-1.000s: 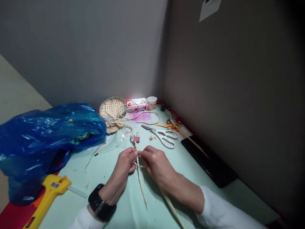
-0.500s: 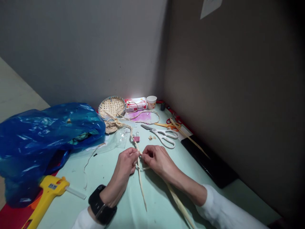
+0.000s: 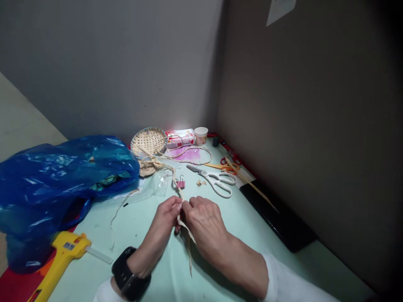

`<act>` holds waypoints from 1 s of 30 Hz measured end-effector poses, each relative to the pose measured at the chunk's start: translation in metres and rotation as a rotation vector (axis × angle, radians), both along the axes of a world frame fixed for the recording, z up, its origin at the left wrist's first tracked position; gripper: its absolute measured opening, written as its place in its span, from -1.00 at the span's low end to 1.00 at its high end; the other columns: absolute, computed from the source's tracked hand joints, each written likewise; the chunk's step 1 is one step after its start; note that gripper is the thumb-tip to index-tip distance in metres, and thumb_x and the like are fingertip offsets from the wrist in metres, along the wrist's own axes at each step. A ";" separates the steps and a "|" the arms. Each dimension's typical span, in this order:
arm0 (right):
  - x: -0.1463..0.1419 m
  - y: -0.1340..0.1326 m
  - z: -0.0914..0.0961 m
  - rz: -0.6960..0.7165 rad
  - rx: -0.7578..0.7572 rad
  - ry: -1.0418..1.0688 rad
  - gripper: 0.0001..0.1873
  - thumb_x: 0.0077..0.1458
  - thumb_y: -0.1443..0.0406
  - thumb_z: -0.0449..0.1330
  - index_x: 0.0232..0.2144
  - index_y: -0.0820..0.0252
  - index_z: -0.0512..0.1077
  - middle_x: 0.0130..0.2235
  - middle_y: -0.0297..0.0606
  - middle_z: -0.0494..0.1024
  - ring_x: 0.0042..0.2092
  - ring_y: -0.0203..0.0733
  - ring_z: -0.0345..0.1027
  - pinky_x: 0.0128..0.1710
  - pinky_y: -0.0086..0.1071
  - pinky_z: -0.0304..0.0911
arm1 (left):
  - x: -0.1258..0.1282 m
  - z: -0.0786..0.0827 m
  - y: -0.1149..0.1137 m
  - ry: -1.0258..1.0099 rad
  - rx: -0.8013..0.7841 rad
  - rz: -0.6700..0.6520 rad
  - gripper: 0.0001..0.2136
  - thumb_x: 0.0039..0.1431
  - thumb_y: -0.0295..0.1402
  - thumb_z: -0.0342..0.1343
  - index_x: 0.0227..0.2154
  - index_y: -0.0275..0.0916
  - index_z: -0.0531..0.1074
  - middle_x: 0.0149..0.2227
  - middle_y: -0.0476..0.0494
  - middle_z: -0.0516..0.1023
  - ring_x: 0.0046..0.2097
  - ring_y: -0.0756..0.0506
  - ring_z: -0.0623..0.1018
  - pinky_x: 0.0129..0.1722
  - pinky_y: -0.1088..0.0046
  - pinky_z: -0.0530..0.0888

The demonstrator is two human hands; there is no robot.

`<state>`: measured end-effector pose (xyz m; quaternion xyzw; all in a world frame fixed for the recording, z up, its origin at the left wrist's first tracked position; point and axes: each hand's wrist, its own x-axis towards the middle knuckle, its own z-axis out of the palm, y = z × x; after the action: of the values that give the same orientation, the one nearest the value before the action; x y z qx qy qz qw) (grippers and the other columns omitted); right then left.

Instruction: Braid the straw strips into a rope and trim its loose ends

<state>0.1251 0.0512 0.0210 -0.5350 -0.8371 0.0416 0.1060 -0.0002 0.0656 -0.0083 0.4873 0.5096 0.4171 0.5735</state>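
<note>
A braided cord of pale straw-like strands (image 3: pixel 174 175) runs from the back of the table toward me. My left hand (image 3: pixel 168 213) pinches its near end between thumb and fingers. Pressed close beside it, my right hand (image 3: pixel 203 218) is closed on the same strands, its fingertips mostly hidden behind the knuckles. Loose strand ends (image 3: pixel 189 251) hang down below both hands. A pink binder clip (image 3: pixel 180 183) sits against the cord just beyond my fingers. White-handled scissors (image 3: pixel 217 181) lie to the right of the clip.
At left are a blue plastic bag (image 3: pixel 69 176) and a yellow glue gun (image 3: pixel 64 260). Farther back stand a woven basket (image 3: pixel 149 141), a red-and-white packet (image 3: pixel 181 138) and a paper cup (image 3: pixel 201 136). A black flat object (image 3: pixel 277 216) lies along the right wall.
My right hand has turned over, knuckles up, and come against the left. The long strand below my right forearm is no longer visible.
</note>
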 end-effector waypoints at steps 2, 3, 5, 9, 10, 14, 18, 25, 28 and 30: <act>0.000 -0.003 0.002 -0.008 -0.050 0.012 -0.84 0.16 0.45 0.07 -0.27 0.25 0.44 -0.32 -0.11 0.50 -0.25 -0.12 0.36 -0.27 -0.32 0.13 | -0.002 -0.001 0.000 -0.006 0.005 -0.018 -0.78 0.15 -0.20 0.09 -0.45 -0.25 0.33 -0.62 0.14 0.24 -0.60 0.09 0.24 -0.64 0.62 0.22; 0.000 -0.004 0.002 -0.012 -0.069 0.030 -0.84 0.17 0.45 0.06 -0.29 0.24 0.45 -0.32 -0.11 0.50 -0.26 -0.12 0.35 -0.28 -0.33 0.12 | -0.003 -0.002 0.000 -0.007 0.004 -0.026 -0.78 0.16 -0.20 0.09 -0.45 -0.25 0.33 -0.63 0.14 0.23 -0.60 0.09 0.24 -0.63 0.61 0.21; 0.001 -0.007 0.002 -0.015 -0.091 0.079 -0.82 0.17 0.42 0.06 -0.33 0.22 0.47 -0.32 -0.14 0.49 -0.29 -0.14 0.35 -0.32 -0.33 0.10 | -0.004 -0.003 0.000 -0.006 -0.009 -0.040 -0.80 0.16 -0.22 0.10 -0.44 -0.25 0.33 -0.65 0.14 0.24 -0.62 0.09 0.24 -0.64 0.61 0.20; 0.007 -0.007 0.002 -0.009 -0.161 0.149 -0.79 0.16 0.38 0.04 -0.37 0.20 0.48 -0.34 -0.18 0.48 -0.40 -0.22 0.29 -0.42 -0.33 0.00 | -0.005 0.000 0.001 -0.013 -0.055 -0.059 -0.86 0.12 -0.30 0.14 -0.42 -0.26 0.34 -0.69 0.15 0.25 -0.64 0.09 0.22 -0.64 0.61 0.15; 0.009 -0.004 0.002 -0.011 -0.178 0.168 -0.78 0.17 0.39 0.03 -0.38 0.20 0.48 -0.34 -0.20 0.48 -0.43 -0.24 0.27 -0.43 -0.34 -0.02 | -0.005 0.002 0.001 -0.023 -0.065 -0.062 -0.86 0.12 -0.30 0.14 -0.43 -0.26 0.34 -0.70 0.16 0.23 -0.64 0.10 0.20 -0.65 0.61 0.14; 0.020 0.011 0.002 -0.052 -0.229 0.360 -0.79 0.20 0.35 0.05 -0.40 0.23 0.46 -0.38 -0.24 0.49 -0.37 -0.27 0.29 -0.38 -0.39 0.02 | -0.003 0.008 0.001 -0.102 -0.094 -0.068 -0.84 0.11 -0.30 0.15 -0.43 -0.27 0.32 -0.67 0.19 0.16 -0.63 0.13 0.12 -0.65 0.63 0.07; 0.027 0.024 -0.005 -0.069 -0.319 0.609 -0.80 0.16 0.22 0.16 -0.29 0.26 0.45 -0.39 -0.28 0.50 -0.35 -0.27 0.29 -0.37 -0.44 0.06 | -0.004 0.009 0.000 -0.179 -0.099 -0.065 -0.82 0.10 -0.28 0.17 -0.41 -0.29 0.34 -0.61 0.14 0.24 -0.61 0.15 0.11 -0.63 0.64 0.03; 0.023 0.038 -0.016 0.119 -0.539 0.766 -0.76 0.16 0.21 0.14 -0.37 0.30 0.48 -0.45 -0.32 0.47 -0.39 -0.32 0.28 -0.40 -0.50 0.08 | -0.008 0.013 -0.001 -0.232 -0.088 -0.059 -0.74 0.01 -0.23 0.26 -0.40 -0.30 0.36 -0.63 0.16 0.19 -0.62 0.15 0.08 -0.64 0.63 0.02; 0.022 0.042 -0.017 0.130 -0.564 0.763 -0.73 0.16 0.23 0.13 -0.46 0.31 0.47 -0.51 -0.34 0.44 -0.43 -0.33 0.25 -0.42 -0.50 0.08 | -0.006 0.016 -0.003 -0.219 -0.071 -0.042 -0.72 0.00 -0.21 0.26 -0.38 -0.29 0.34 -0.61 0.14 0.24 -0.62 0.15 0.11 -0.64 0.63 0.03; 0.022 0.045 -0.017 0.125 -0.581 0.758 -0.75 0.15 0.26 0.11 -0.46 0.31 0.48 -0.57 -0.37 0.39 -0.49 -0.35 0.21 -0.45 -0.49 0.06 | -0.005 0.016 -0.004 -0.204 -0.057 -0.029 -0.71 -0.01 -0.22 0.26 -0.35 -0.27 0.31 -0.61 0.14 0.26 -0.62 0.14 0.12 -0.64 0.63 0.03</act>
<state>0.1471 0.0965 0.0038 -0.4384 -0.7238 0.4722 0.2469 -0.0048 0.0616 0.0081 0.4334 0.4530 0.4414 0.6420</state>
